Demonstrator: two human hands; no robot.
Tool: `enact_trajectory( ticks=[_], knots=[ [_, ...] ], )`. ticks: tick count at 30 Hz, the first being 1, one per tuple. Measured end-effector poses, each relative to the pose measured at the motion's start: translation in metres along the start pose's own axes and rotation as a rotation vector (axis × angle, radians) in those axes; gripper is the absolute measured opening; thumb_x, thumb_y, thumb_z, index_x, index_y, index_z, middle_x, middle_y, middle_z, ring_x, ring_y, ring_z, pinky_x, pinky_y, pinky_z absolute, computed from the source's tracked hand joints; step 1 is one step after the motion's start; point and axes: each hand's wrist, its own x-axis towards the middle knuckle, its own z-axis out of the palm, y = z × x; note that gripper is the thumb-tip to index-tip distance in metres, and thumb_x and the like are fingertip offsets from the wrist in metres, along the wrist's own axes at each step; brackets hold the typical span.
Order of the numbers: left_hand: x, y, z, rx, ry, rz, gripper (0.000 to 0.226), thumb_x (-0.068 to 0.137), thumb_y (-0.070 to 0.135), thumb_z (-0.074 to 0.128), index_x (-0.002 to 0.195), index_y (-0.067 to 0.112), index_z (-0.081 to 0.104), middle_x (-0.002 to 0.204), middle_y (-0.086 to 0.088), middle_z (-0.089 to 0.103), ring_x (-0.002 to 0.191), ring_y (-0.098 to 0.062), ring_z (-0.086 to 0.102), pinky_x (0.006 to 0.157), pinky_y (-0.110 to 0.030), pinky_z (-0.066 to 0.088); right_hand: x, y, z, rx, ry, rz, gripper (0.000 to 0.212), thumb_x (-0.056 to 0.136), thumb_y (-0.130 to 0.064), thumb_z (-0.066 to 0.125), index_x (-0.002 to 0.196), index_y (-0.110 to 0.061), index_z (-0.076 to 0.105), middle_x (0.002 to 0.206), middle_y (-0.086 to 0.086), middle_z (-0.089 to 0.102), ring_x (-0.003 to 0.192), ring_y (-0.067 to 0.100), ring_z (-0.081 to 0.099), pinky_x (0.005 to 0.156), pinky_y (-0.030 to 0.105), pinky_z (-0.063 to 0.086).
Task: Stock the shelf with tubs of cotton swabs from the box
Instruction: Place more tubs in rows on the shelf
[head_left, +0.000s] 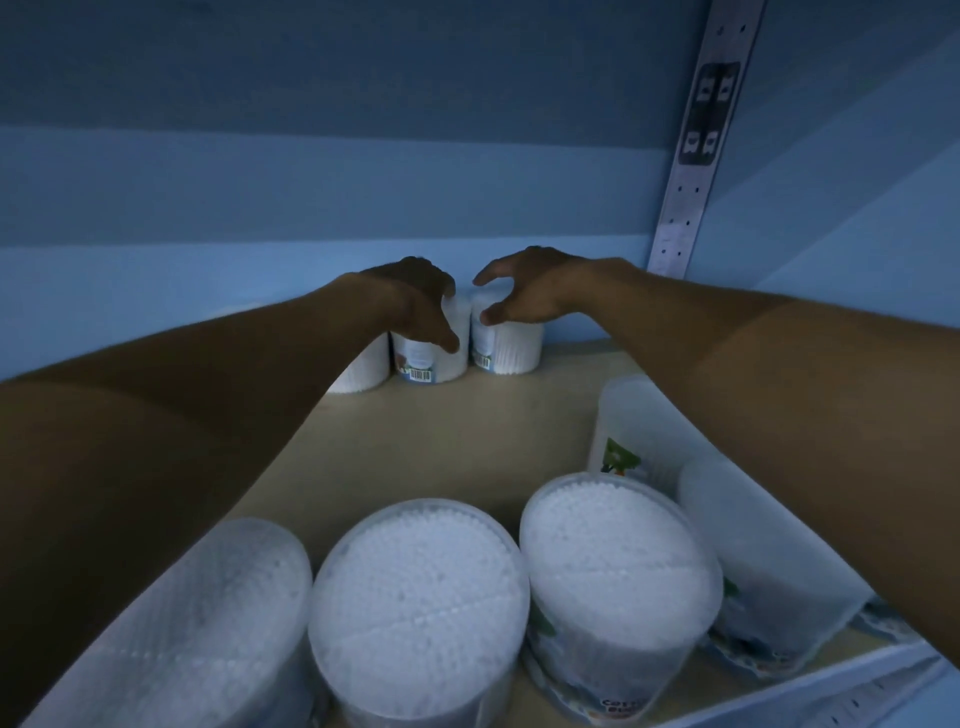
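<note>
A dim, blue-lit shelf (457, 431) is seen from above and in front, with two bare arms stretched toward its back wall (311, 208); three tubs of cotton swabs are lined up upright at the back, touching one another. The left hand (415, 301) is laid over the top of the middle back tub (431, 358), fingers curled down over its far side and thumb pressed on its front, so the tub is gripped; a barcode label is seen low on that tub. A leftmost back tub (363, 369) is partly hidden behind the left forearm. The right hand (524, 291) is held half open in a claw over the right back tub (506, 348), thumb tip near the tub's upper front and fingers arched above it; whether the tub is actually touched cannot be told. Along the front edge, a row of larger-looking tubs is set: a left front tub (208, 623), a centre front tub (421, 597) and a right front tub (618, 561), white swab tips visible through their clear lids; two further tubs (644, 431) are stood at the right, beneath the right forearm. A perforated metal upright (691, 171) is fixed at the right of the back wall.
</note>
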Motion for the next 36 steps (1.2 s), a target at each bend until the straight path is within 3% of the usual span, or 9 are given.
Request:
enact_trajectory(
  ticks=[8, 15, 21, 26, 36],
  knots=[
    [0.001, -0.006, -0.001, -0.019, 0.038, 0.027, 0.077, 0.078, 0.052, 0.074, 0.144, 0.029, 0.042, 0.148, 0.000, 0.041, 0.137, -0.021, 0.036, 0.104, -0.035, 0.037, 0.009, -0.008, 0.006, 0.008, 0.015, 0.001, 0.056, 0.090, -0.047, 0.068, 0.144, -0.039, 0.052, 0.155, -0.006, 0.042, 0.139, 0.021, 0.042, 0.109, 0.032, 0.040],
    [-0.004, -0.003, -0.010, -0.030, 0.017, -0.002, 0.081, 0.069, 0.055, 0.080, 0.140, 0.031, 0.048, 0.141, 0.002, 0.048, 0.129, -0.021, 0.047, 0.099, -0.033, 0.043, 0.003, -0.010, 0.004, 0.079, 0.033, 0.070, 0.055, 0.084, -0.043, 0.076, 0.136, -0.040, 0.060, 0.148, -0.007, 0.050, 0.132, 0.019, 0.050, 0.097, 0.028, 0.044],
    [-0.014, 0.006, -0.011, 0.021, 0.003, -0.022, 0.084, 0.068, 0.058, 0.079, 0.141, 0.030, 0.048, 0.143, 0.002, 0.046, 0.130, -0.022, 0.046, 0.097, -0.034, 0.042, -0.012, -0.012, 0.005, 0.099, 0.032, 0.107, 0.055, 0.079, -0.042, 0.080, 0.131, -0.039, 0.064, 0.142, -0.006, 0.055, 0.125, 0.020, 0.054, 0.103, 0.035, 0.048],
    [-0.030, 0.011, -0.011, 0.038, -0.010, -0.021, 0.085, 0.068, 0.060, 0.078, 0.142, 0.031, 0.047, 0.143, 0.000, 0.044, 0.130, -0.023, 0.045, 0.098, -0.036, 0.042, -0.026, -0.010, 0.009, 0.168, 0.061, 0.120, 0.048, 0.070, -0.043, 0.086, 0.116, -0.041, 0.072, 0.134, -0.007, 0.061, 0.119, 0.019, 0.057, 0.101, 0.036, 0.051],
    [-0.073, 0.017, -0.011, 0.018, 0.013, 0.013, 0.079, 0.069, 0.055, 0.080, 0.137, 0.026, 0.055, 0.132, -0.001, 0.058, 0.119, -0.023, 0.056, 0.090, -0.033, 0.046, -0.060, -0.023, 0.016, 0.227, 0.080, 0.124, 0.042, 0.064, -0.039, 0.089, 0.104, -0.040, 0.077, 0.122, -0.012, 0.070, 0.112, 0.016, 0.063, 0.099, 0.037, 0.051]
  ],
)
